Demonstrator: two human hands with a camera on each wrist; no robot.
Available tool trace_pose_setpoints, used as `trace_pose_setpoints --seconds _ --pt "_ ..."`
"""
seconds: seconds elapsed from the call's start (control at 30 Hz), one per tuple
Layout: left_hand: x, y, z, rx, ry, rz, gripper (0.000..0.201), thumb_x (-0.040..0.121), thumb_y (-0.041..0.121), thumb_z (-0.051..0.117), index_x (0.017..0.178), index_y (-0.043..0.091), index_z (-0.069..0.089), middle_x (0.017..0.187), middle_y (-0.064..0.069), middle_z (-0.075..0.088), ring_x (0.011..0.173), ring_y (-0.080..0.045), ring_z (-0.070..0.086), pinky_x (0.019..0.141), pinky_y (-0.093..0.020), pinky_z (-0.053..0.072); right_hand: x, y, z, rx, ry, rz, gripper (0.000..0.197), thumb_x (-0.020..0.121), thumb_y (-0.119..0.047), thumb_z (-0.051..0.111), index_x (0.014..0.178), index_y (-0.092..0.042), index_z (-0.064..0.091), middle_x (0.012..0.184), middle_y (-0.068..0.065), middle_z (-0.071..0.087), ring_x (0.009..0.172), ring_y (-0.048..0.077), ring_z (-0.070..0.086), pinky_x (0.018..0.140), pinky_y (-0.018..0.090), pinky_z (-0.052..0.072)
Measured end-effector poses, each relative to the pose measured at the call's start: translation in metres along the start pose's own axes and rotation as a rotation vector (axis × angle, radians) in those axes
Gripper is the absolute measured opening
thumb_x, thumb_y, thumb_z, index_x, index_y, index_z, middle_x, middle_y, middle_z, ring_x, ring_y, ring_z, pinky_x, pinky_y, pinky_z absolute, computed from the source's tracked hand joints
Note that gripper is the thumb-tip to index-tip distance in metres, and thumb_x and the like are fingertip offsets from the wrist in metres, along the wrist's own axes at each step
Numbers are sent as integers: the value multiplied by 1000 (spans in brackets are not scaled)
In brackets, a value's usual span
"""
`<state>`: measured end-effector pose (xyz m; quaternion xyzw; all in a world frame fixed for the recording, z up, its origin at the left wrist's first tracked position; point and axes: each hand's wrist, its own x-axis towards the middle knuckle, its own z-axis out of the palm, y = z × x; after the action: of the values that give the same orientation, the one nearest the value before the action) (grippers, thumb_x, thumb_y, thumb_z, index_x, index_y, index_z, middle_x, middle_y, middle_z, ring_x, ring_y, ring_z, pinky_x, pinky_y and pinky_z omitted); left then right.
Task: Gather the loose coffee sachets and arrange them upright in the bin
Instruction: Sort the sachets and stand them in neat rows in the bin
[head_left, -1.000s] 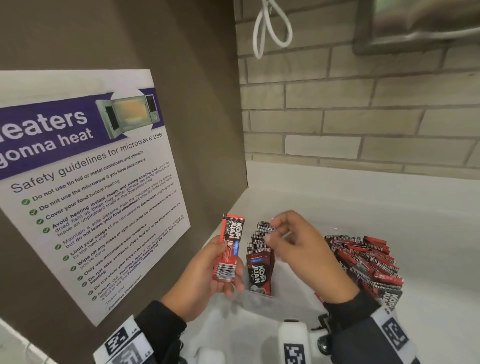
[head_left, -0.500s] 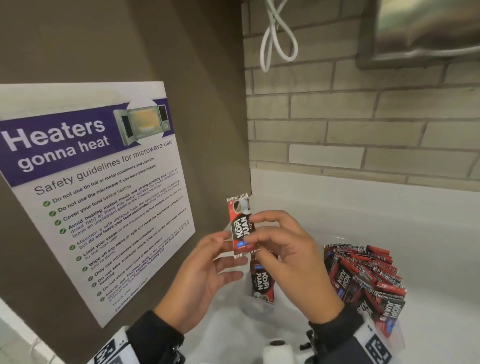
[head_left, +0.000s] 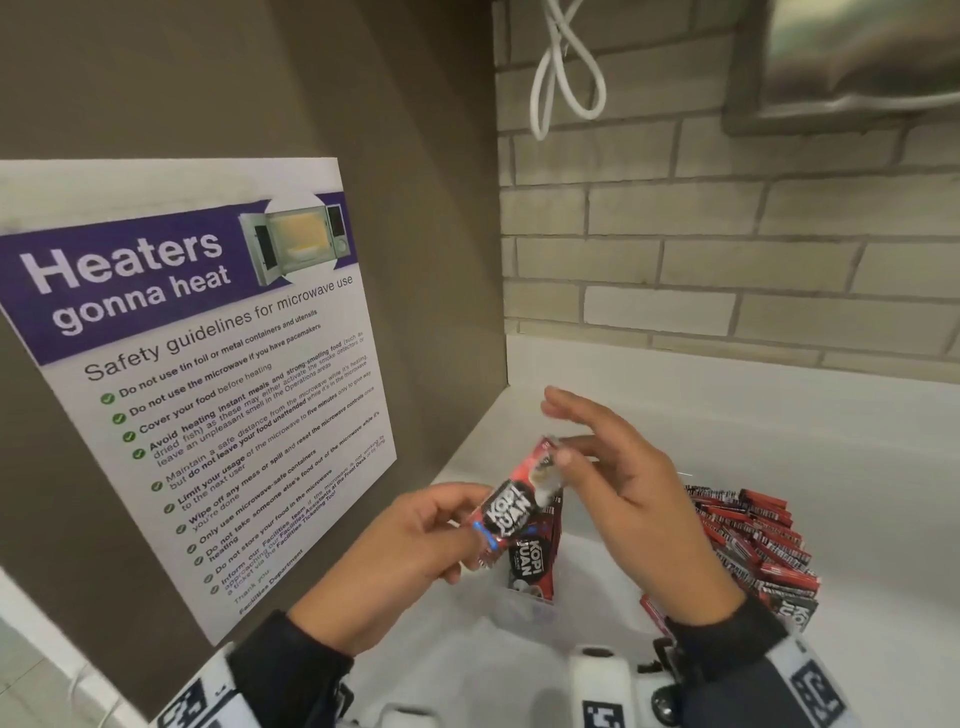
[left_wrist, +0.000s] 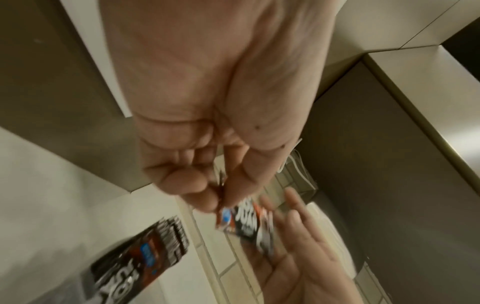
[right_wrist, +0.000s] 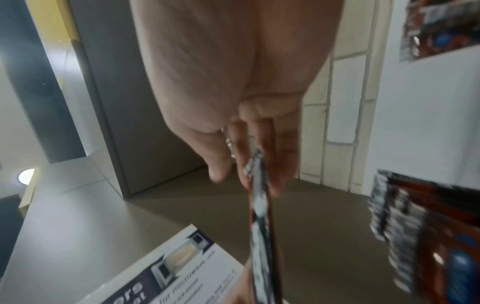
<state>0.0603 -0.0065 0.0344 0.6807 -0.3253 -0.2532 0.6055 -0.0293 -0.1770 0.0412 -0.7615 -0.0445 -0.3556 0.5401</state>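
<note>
Two hands on one coffee sachet, above the bin

One sachet (head_left: 511, 506) could slip and fall flat: the left hand (head_left: 410, 551) pinches its low end, and the right hand (head_left: 618, 499), fingers (head_left: 571, 444) mostly spread, pinches only its top. The clear bin (head_left: 519, 605) with upright sachets (head_left: 530, 561) waits below; the loose pile (head_left: 753, 545) lies toward the table's right side.

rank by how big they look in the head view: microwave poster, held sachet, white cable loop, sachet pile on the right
1. microwave poster
2. sachet pile
3 and 4. held sachet and white cable loop: look alike, unranked; the cable is cut off.
</note>
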Motion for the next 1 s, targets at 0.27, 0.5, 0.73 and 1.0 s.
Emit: trace_pose_setpoints --seconds 0.27,0.5,0.73,1.0 --pt "15 20 -4 -14 187 194 30 77 -8 68 95 17 70 78 0 63 70 -10 52 62 -13 44 0 1 -8 -232 -221 293 19 73 -11 78 70 -22 62 70 -2 69 60 4 59 64 26 48" --pt "24 4 10 -164 173 191 24 78 -7 68 95 11 67 84 -3 70 77 -10 62 68 -20 51 -5 17 12 -34 -129 446 29 67 -4 81 67 -11 53 69 18 68 61 23 62 65 36 48" --pt "33 -20 4 215 205 139 27 78 2 72 85 27 67 67 15 63 60 -5 59 69 -27 50 -10 27 -1 -203 37 495 15 80 -18 72 83 -18 57 88 -1 63 77 18 61 77 33 53" --pt "45 -32 8 387 110 235 32 75 4 75 78 34 65 70 12 62 65 -1 58 66 -10 45 -19 24 -16 -274 66 632 20 84 -15 66 96 -18 51 99 1 56 89 26 60 87 46 52"
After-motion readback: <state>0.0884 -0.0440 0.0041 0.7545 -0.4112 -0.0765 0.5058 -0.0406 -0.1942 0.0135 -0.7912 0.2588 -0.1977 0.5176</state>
